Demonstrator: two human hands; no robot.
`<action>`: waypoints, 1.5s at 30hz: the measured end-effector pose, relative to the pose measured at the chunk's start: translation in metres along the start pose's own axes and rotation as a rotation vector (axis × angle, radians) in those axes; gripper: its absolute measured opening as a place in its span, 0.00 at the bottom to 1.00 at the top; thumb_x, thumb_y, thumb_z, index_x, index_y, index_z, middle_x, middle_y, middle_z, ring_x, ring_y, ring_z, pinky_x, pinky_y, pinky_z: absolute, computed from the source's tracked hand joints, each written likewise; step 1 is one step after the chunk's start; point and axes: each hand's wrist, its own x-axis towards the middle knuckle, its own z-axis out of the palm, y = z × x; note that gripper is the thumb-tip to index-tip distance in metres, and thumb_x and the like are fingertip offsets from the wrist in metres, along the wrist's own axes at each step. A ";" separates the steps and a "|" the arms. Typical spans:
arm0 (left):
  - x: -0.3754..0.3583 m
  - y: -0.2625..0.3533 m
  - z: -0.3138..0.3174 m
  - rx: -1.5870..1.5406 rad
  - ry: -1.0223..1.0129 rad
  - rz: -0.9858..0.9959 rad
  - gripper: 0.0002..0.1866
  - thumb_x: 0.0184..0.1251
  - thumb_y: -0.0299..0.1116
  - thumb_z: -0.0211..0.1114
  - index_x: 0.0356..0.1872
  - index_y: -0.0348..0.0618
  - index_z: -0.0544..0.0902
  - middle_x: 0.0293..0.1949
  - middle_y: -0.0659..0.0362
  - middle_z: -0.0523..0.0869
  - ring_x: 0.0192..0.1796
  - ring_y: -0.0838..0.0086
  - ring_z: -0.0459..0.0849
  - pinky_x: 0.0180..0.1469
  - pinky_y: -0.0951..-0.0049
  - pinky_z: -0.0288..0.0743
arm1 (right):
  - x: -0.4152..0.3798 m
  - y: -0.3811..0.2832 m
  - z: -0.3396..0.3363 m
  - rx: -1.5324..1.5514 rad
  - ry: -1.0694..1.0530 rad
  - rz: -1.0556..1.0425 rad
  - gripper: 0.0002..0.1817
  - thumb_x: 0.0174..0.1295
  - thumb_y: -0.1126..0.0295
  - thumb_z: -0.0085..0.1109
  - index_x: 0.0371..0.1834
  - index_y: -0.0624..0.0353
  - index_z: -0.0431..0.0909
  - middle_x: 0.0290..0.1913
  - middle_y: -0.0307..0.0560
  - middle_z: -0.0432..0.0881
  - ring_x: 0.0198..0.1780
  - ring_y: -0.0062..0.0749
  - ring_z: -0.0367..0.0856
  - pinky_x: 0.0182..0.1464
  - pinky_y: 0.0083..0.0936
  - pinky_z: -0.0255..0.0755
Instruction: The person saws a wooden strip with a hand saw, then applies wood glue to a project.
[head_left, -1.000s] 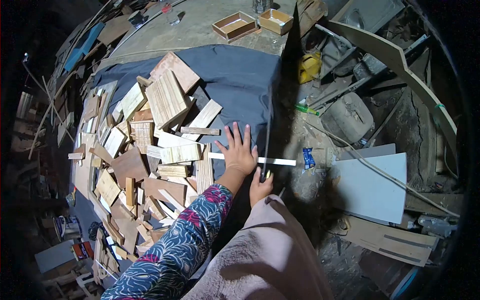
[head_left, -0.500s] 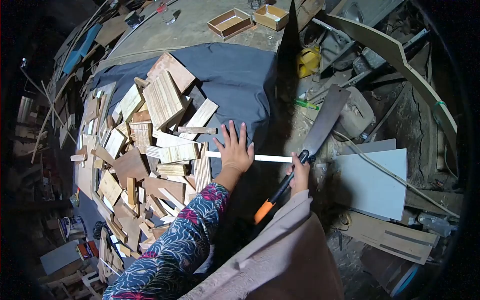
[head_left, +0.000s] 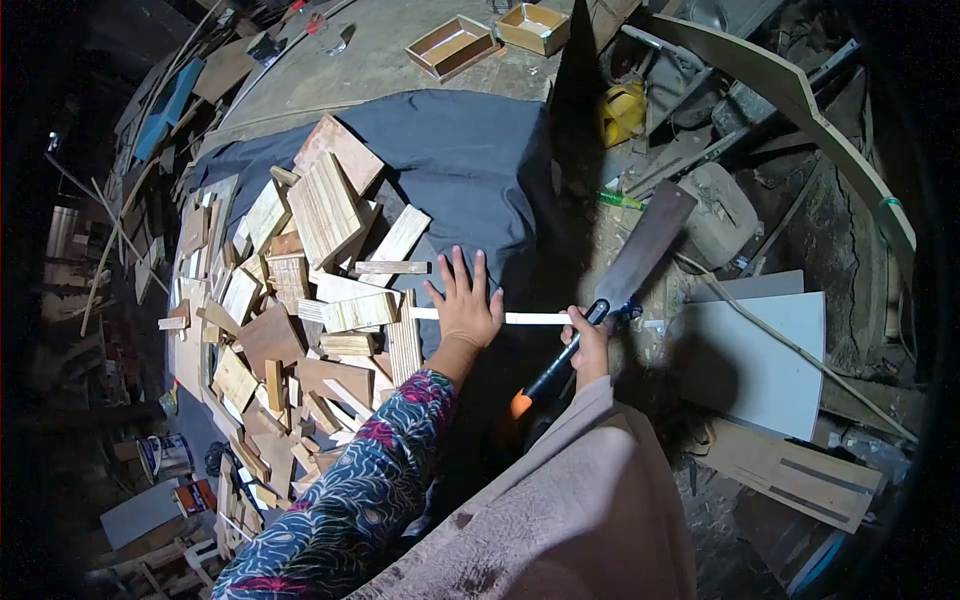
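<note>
My left hand (head_left: pixel 468 312) lies flat with its fingers spread, pressing over a narrow white strip (head_left: pixel 532 318). The strip runs out from the wood pile, under my palm and past the edge of the dark cloth. My right hand (head_left: pixel 589 345) is closed at the strip's right end, its fingers curled around the black handle of a saw (head_left: pixel 540 384). That handle has an orange butt end, and its broad flat blade (head_left: pixel 648 238) points up and to the right. Beside my left wrist is a grooved wood piece (head_left: pixel 404 345) from the pile.
Many loose offcuts (head_left: pixel 270 340) cover the left part of the dark blue cloth (head_left: pixel 470 150). Two shallow wooden boxes (head_left: pixel 452 48) sit at the back. On the right are a white board (head_left: pixel 765 360), a yellow object (head_left: pixel 622 113), a pale jug (head_left: pixel 720 215) and a curved plank (head_left: pixel 790 80).
My right hand and the saw have shifted slightly left, and the saw's orange end sits a little higher. My left hand stays flat on the strip. The view has moved slightly.
</note>
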 end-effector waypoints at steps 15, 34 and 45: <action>0.000 0.003 -0.002 0.034 -0.026 0.003 0.33 0.58 0.49 0.44 0.64 0.47 0.50 0.65 0.45 0.44 0.66 0.46 0.39 0.58 0.37 0.36 | 0.007 0.026 -0.002 0.186 -0.001 0.069 0.08 0.53 0.75 0.57 0.31 0.60 0.67 0.27 0.48 0.75 0.19 0.25 0.68 0.19 0.21 0.61; -0.009 -0.013 -0.014 -0.296 0.042 0.166 0.26 0.57 0.50 0.50 0.56 0.51 0.65 0.64 0.47 0.50 0.66 0.49 0.43 0.58 0.37 0.38 | -0.096 -0.034 0.041 -0.201 0.114 -0.453 0.02 0.51 0.81 0.55 0.26 0.65 0.72 0.19 0.42 0.72 0.17 0.21 0.68 0.20 0.17 0.64; -0.025 -0.023 -0.031 -0.338 0.038 0.495 0.10 0.54 0.37 0.56 0.37 0.47 0.74 0.51 0.59 0.70 0.58 0.68 0.65 0.59 0.42 0.46 | -0.141 -0.070 -0.037 -0.398 0.184 -0.426 0.04 0.52 0.81 0.53 0.26 0.61 0.68 0.20 0.40 0.71 0.18 0.21 0.68 0.21 0.18 0.63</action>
